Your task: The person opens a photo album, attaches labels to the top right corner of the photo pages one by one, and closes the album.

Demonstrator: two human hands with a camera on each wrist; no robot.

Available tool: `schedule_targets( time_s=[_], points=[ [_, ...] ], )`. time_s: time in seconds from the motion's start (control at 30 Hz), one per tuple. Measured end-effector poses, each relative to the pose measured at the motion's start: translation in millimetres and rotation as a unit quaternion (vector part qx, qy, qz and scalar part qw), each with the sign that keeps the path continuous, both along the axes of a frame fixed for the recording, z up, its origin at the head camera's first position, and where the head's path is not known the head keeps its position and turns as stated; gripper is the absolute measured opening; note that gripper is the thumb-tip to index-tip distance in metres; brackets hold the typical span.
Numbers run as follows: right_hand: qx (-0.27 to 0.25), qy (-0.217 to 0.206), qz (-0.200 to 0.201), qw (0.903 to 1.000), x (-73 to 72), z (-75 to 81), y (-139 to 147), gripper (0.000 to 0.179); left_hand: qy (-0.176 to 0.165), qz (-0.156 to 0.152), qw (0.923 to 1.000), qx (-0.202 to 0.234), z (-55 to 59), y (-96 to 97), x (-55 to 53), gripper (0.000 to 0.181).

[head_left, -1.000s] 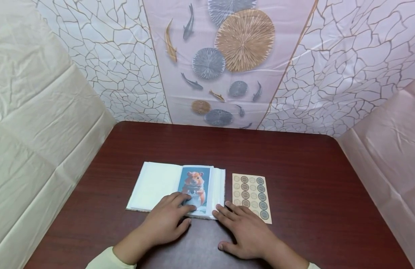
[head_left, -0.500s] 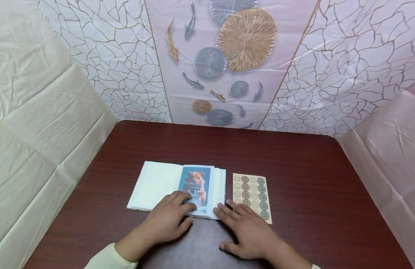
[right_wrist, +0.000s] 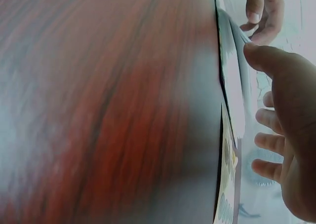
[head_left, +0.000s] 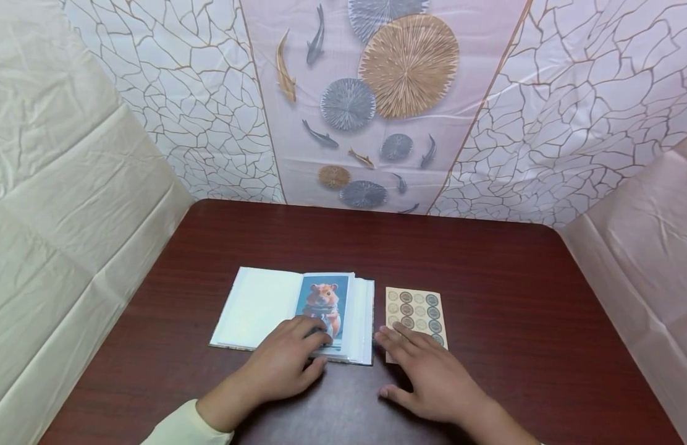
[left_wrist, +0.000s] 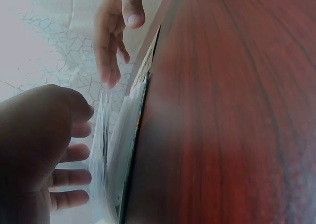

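A small photo album (head_left: 256, 306) lies spread on the table, a blank white page on its left and a hamster picture (head_left: 324, 301) on its right. My left hand (head_left: 288, 355) rests with relaxed fingers over the lower part of the picture; in the left wrist view its fingertips are right at the album's pages (left_wrist: 104, 150). My right hand (head_left: 429, 374) is just right of the album, fingers extended over the lower part of a sticker sheet (head_left: 413, 303) with round brown and cream stickers. In the right wrist view nothing is held in that hand (right_wrist: 291, 120).
The dark red wooden table (head_left: 488, 278) carries the album and sheet near its front middle. Patterned cloth (head_left: 210, 93) hangs behind the table, and plain cream cloth (head_left: 71, 247) stands along the left side.
My right hand has left the album's right edge and shifted right, now covering more of the sticker sheet. My left hand has slid slightly right over the hamster picture.
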State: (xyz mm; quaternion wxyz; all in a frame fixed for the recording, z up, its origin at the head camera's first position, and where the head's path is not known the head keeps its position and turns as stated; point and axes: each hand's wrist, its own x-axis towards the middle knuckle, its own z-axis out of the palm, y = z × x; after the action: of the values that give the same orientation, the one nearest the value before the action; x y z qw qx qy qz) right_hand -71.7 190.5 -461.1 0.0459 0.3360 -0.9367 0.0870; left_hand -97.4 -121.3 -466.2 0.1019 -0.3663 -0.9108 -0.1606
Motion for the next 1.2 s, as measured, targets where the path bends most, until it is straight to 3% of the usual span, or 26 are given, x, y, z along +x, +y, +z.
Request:
schedule_targets(
  time_s=[0.47, 0.73, 0.97, 1.2],
  points=[
    [0.009, 0.008, -0.068, 0.9976, -7.3, -8.9, 26.7, 0.076, -0.004, -0.031, 0.9978, 0.058, 8.2, 20.1, 3.4, 0.016],
    [0.029, 0.005, -0.072, 0.997, -9.0, -14.0, 34.4, 0.071, -0.008, -0.057, 0.9956, 0.074, 10.7, 36.1, 11.8, 0.013],
    [0.024, 0.002, -0.06, 0.9979, -10.3, -13.4, 36.6, 0.062, 0.004, -0.082, 0.9942, 0.068, 11.8, 49.7, 17.3, 0.015],
    [0.016, 0.012, -0.056, 0.9982, -10.9, -15.6, 37.5, 0.058, -0.004, -0.102, 0.9931, 0.058, 9.1, 57.1, 22.8, 0.014]
  ],
)
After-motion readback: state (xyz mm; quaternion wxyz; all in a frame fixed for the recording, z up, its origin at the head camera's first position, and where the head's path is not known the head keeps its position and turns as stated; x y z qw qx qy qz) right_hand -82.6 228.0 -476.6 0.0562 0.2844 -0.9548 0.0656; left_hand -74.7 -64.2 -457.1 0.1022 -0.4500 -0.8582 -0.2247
